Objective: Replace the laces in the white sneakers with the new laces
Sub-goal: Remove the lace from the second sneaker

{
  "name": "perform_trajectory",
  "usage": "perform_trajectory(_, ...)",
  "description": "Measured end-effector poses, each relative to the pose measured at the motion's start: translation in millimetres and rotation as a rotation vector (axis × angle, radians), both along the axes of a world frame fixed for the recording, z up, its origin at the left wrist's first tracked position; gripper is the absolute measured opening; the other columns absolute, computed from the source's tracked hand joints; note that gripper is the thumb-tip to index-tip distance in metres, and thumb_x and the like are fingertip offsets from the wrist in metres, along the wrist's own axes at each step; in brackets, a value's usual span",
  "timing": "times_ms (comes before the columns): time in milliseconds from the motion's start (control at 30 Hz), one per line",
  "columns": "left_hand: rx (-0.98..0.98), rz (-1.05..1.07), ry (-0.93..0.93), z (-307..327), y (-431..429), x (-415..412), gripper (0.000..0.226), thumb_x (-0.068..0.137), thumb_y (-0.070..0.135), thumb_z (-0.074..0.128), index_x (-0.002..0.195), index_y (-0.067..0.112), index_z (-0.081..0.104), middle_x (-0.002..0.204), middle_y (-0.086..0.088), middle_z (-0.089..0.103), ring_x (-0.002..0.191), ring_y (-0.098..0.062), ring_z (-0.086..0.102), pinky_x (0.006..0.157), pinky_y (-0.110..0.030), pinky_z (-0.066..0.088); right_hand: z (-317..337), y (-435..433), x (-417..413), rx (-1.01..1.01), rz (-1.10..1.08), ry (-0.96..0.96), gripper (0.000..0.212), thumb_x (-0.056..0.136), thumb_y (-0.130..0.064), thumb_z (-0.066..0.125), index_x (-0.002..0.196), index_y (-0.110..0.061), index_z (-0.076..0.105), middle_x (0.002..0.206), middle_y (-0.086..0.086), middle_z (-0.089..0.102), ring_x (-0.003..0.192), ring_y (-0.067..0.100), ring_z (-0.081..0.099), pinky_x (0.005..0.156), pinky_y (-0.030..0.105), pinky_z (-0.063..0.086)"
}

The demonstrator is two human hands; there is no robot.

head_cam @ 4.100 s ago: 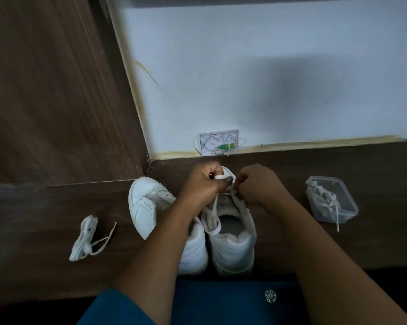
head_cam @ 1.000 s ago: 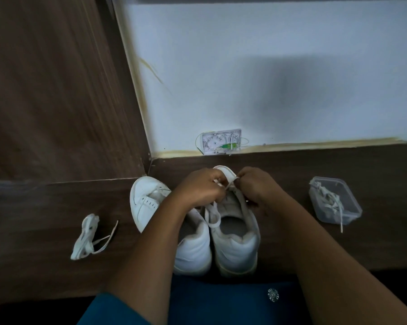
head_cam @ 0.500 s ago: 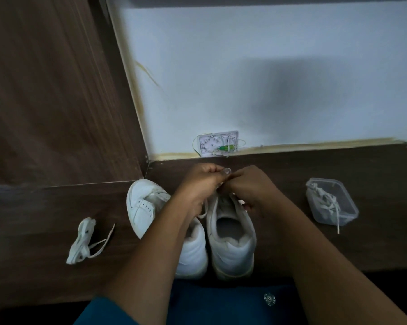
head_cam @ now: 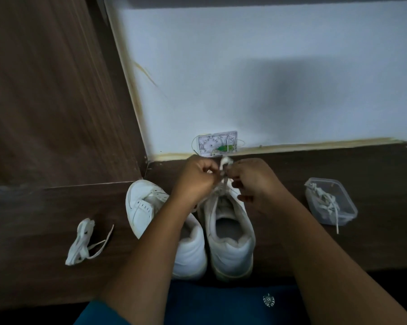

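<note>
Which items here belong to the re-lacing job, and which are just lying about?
Job: right sneaker being laced by left hand and right hand; left sneaker; loose lace bundle; plastic tub of laces.
Lying about: small clear card against the wall.

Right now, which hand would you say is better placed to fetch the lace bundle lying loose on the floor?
Left hand: the lace bundle lies on its side, beyond the left sneaker.

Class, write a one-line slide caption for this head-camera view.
Left hand and right hand pinch a lace above the right-side white sneaker.
</note>
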State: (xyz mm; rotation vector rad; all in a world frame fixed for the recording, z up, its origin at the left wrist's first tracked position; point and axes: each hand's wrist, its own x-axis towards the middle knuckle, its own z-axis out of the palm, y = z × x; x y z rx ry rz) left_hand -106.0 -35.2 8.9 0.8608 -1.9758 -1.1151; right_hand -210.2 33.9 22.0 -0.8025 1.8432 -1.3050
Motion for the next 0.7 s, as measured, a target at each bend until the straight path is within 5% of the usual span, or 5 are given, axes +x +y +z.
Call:
perform_trajectory(233,0.147,-0.025,0.105,6,2,4,0.025,0.085,0.008,0.065,0.062,0.017,0.061,0.057,0.006,0.058,0.053,0.0,0.046,0.055,-0.019,0.038,-11,-3,5,-0.067,0.096,0.521,0.008,0.077,-0.001,0.064,0.069,-0.001,0.066,0.066,0.011,0.062,0.062,0.02,0.06,0.065,0.028,0.051)
perform_trajectory(333,0.199,-0.111,-0.061,3,-3,13,0.014,0.078,0.008,0.066,0.068,0.017,0.068,0.07,-0.002,0.065,0.066,-0.009,0.056,0.066,-0.026,0.043,-8,-5,5,-0.262,-0.107,0.231,0.016,0.081,0.007,0.055,0.068,-0.001,0.059,0.068,0.018,0.062,0.063,0.027,0.063,0.067,0.041,0.057)
perform_trajectory(467,-0.051,-0.154,-0.266,-6,-5,11,0.021,0.077,0.007,0.073,0.063,0.019,0.064,0.061,0.004,0.058,0.061,-0.01,0.051,0.067,-0.027,0.041,3,-1,4,-0.388,-0.191,-0.086,0.011,0.091,-0.001,0.055,0.084,0.007,0.058,0.069,0.02,0.056,0.053,0.016,0.055,0.05,0.02,0.051)
perform_trajectory(600,0.059,0.037,0.109,5,-1,7,0.034,0.081,-0.002,0.067,0.055,0.018,0.059,0.05,0.012,0.057,0.051,0.003,0.047,0.056,-0.017,0.04,3,3,-1,-0.179,0.026,0.041,0.014,0.076,0.011,0.06,0.078,-0.002,0.066,0.067,0.012,0.062,0.056,0.017,0.056,0.054,0.026,0.05)
perform_trajectory(700,-0.006,0.029,0.244,18,6,2,0.017,0.083,0.0,0.064,0.067,-0.005,0.064,0.068,-0.012,0.063,0.066,-0.01,0.053,0.064,-0.021,0.042,-1,7,1,-0.052,0.25,0.281,0.021,0.075,0.006,0.068,0.064,-0.012,0.067,0.058,0.007,0.062,0.054,0.019,0.058,0.056,0.029,0.051)
